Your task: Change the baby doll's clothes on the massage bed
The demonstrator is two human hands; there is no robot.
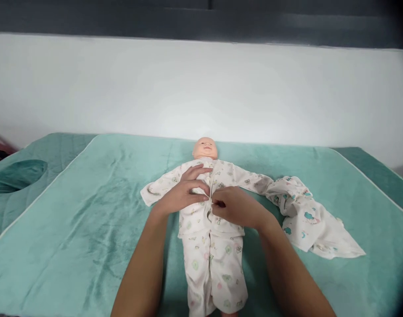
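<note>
A baby doll [204, 149] lies on its back, dressed in a white printed baby shirt [192, 225] and matching trousers [227, 268]. Over the chest, my left hand [190, 189] has its thumb and index finger together at the shirt's front edge, the other fingers stretched across the cloth. My right hand [236, 204] is curled, pinching the opposite front edge at the middle of the shirt. Whatever small fastening lies between the fingertips is hidden. Below my hands the front edges gap slightly. Both shirt sleeves spread out sideways.
A crumpled white printed cloth [315, 224] lies at the right, touching the doll's sleeve end. Beneath everything is a green plush bed cover [72, 229]. A white wall [201, 88] stands behind the bed, and a round dark green hollow [19, 175] shows at far left.
</note>
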